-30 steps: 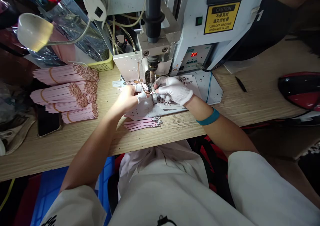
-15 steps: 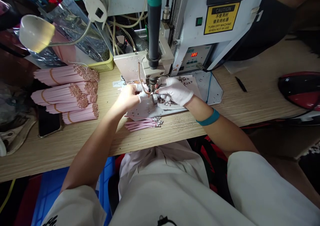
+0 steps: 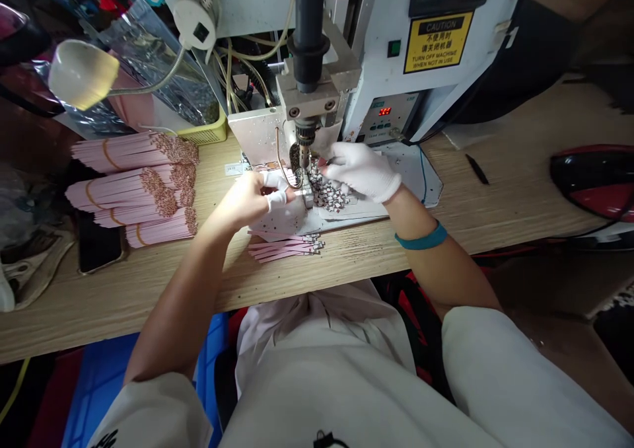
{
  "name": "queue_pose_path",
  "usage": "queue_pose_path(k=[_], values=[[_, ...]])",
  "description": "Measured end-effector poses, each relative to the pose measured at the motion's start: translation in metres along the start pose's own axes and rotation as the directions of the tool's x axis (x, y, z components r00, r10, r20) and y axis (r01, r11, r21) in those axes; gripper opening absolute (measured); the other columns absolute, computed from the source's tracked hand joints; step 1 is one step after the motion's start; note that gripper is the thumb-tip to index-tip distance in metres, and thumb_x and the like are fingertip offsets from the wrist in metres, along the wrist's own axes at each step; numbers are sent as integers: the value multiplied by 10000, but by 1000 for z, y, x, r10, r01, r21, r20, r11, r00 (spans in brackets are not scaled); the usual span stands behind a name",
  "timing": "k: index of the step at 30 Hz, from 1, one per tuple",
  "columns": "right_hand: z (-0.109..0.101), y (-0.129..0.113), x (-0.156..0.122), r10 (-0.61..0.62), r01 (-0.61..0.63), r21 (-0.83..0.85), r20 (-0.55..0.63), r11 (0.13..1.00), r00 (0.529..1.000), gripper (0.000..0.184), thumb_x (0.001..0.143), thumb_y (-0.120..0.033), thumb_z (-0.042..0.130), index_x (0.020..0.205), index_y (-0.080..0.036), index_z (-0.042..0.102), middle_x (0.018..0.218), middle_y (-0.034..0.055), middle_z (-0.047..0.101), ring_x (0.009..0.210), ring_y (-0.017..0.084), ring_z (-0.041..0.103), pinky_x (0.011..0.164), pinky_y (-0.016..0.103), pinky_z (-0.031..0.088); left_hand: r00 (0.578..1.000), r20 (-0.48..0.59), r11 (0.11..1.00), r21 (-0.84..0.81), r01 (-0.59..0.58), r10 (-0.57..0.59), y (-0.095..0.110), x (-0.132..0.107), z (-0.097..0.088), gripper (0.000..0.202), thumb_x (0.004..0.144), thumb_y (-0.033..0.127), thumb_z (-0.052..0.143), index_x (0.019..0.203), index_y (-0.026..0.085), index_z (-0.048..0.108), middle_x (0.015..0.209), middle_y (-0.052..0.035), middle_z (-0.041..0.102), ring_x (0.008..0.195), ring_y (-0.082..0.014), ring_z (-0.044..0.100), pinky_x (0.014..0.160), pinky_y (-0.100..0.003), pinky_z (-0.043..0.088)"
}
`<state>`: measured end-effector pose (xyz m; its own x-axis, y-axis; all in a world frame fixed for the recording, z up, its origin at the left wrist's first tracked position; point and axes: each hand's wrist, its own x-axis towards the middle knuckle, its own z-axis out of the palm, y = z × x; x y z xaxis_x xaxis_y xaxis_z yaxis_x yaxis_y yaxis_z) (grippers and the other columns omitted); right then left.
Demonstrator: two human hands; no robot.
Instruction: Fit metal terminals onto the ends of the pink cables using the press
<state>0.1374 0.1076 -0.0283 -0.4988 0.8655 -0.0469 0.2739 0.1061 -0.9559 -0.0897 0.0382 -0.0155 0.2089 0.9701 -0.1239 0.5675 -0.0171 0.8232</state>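
A white sheet-metal bench machine (image 3: 381, 38) stands on a wood-grain tabletop (image 3: 99, 309), w/ a yellow caution label (image 3: 438, 41) and a red LED readout (image 3: 385, 112). Its black vertical column (image 3: 310, 32) ends in a metal head w/ a narrow tip (image 3: 303, 147), set over a pale metal base plate (image 3: 411, 177). Rubber-banded bundles of pink strips (image 3: 133, 197), copper-coloured at one end, are stacked left of the machine. Loose pink strips (image 3: 284, 248) lie just in front of the plate. Small metal pieces (image 3: 327, 193) are heaped just right of the tip.

The R hand (image 3: 361, 170), white-gloved, is closed to a narrow pinch beside the heap; any item held is too small to make out. The L hand (image 3: 252, 200), bare w/ white finger cots (image 3: 276, 200), is curled just left of the tip; its hold cannot be told.

Risks (judged): fingers are close under the head, so a descent could crush or burn them. A knock from either hand could scatter the loose pieces.
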Motion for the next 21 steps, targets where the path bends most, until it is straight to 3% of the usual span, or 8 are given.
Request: queue_pose_path(k=[3,8,9,11,13,14,18,21], values=[[-13,4,2,-139,88,-338,-131,937,982,83,770,-160,633,830,-172,690,816,49,672,749,190,606,608,294,474,993,118,981,193,-14,-9,5,-13,-2,226,713,324,658,829,165,769,703,-38,696,619,-161,574,571,-252,414],[-12,7,4,-157,104,-536,-55,838,986,124,758,-161,643,792,-204,755,830,28,711,832,218,634,771,344,488,964,267,924,372,-87,-16,6,-22,6,197,718,232,614,813,214,786,729,-35,726,601,-164,592,561,-247,422],[-10,8,5,-162,110,-547,-47,830,986,125,764,-171,645,797,-210,759,847,26,717,846,220,636,784,348,488,973,230,911,400,-103,9,4,-20,8,210,738,235,597,831,210,784,754,-42,729,611,-166,593,573,-250,428],[-5,10,8,-201,142,-554,-47,820,979,131,786,-192,639,823,-215,763,889,24,728,875,220,641,809,349,484,997,42,862,501,-77,64,-2,-14,9,252,784,252,560,898,179,772,813,-75,726,649,-181,599,608,-266,440],[0,13,12,-240,180,-554,-37,813,970,134,804,-207,632,843,-206,760,912,29,732,883,215,643,815,344,478,982,-145,803,596,-11,122,-7,-6,12,295,810,269,544,980,145,750,915,-114,715,731,-208,617,667,-291,458],[2,15,14,-247,194,-553,-23,810,969,134,806,-208,630,844,-199,757,909,32,733,874,212,645,808,341,476,973,-187,780,626,10,137,-9,-3,13,315,819,274,539,1024,139,738,973,-127,705,773,-222,625,695,-302,465],[7,19,19,-223,195,-544,16,816,975,129,792,-192,638,853,-181,751,910,42,736,862,212,648,790,332,470,973,-183,734,679,24,137,-11,4,20,349,853,273,498,1099,144,710,1055,-138,676,828,-250,635,709,-319,469],[7,17,18,-211,188,-530,19,827,977,136,772,-200,665,877,-184,750,941,42,737,895,222,648,810,336,471,976,-164,726,687,9,144,-12,5,22,301,841,276,497,955,123,730,977,-140,674,802,-246,628,698,-316,471]])
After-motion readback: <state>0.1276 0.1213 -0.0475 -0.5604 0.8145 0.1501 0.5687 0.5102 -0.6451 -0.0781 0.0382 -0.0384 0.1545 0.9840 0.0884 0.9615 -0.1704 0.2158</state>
